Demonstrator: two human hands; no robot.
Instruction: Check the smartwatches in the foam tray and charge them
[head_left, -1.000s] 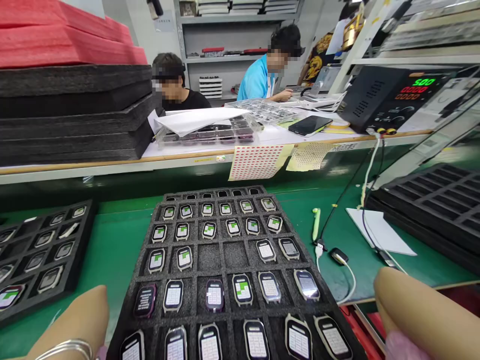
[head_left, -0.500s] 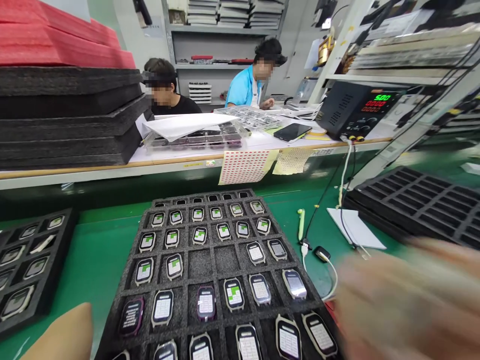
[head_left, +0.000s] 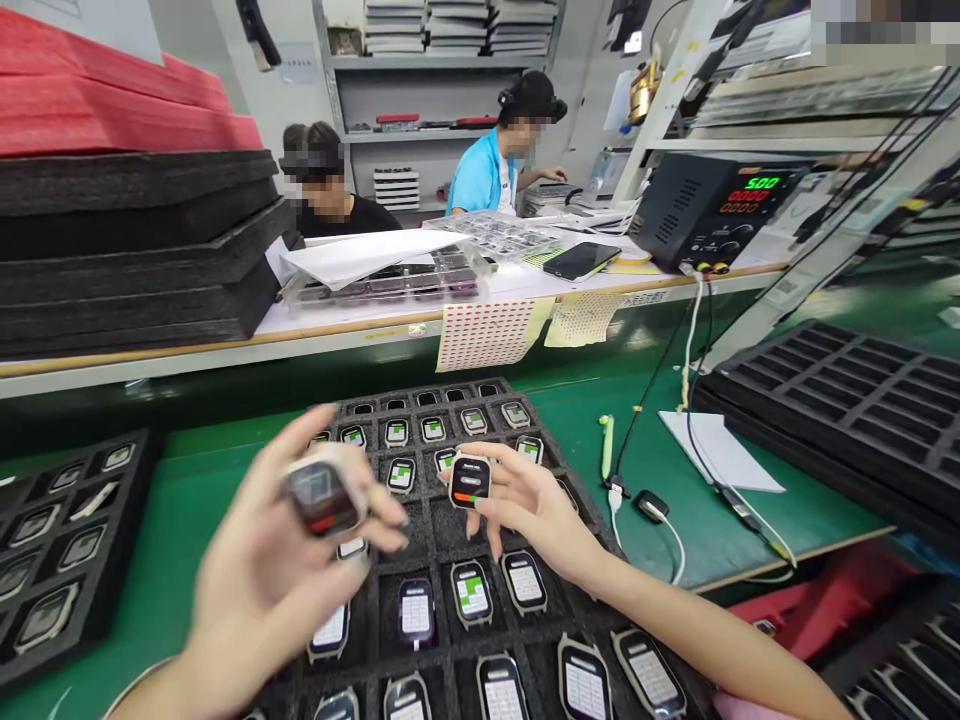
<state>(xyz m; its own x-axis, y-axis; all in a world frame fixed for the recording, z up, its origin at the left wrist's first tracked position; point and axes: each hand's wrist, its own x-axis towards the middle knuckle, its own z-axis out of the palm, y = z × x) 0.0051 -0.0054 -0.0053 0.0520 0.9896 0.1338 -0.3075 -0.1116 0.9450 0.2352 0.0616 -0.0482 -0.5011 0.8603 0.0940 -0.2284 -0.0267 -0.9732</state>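
Observation:
A black foam tray (head_left: 450, 545) with several lit watch bodies in its pockets lies on the green belt in front of me. My left hand (head_left: 277, 560) is raised over the tray's left side and grips one watch body (head_left: 322, 497), its screen dark with a red mark; the hand is a little blurred. My right hand (head_left: 525, 505) hovers over the tray's middle and pinches a second watch body (head_left: 470, 480), whose screen shows red and green marks. Two pockets in the middle row, under my hands, hold nothing.
Another foam tray with watches (head_left: 60, 540) lies at the left, an empty black tray (head_left: 840, 400) at the right. Cables, a charger puck (head_left: 652, 505) and a paper sheet (head_left: 720, 450) lie between. Two people sit behind the far bench, which holds foam stacks (head_left: 135, 240) and a power supply (head_left: 712, 210).
Both hands have come up from the bottom edge into view over the tray, each now holding a watch body. The camera has shifted slightly to the right.

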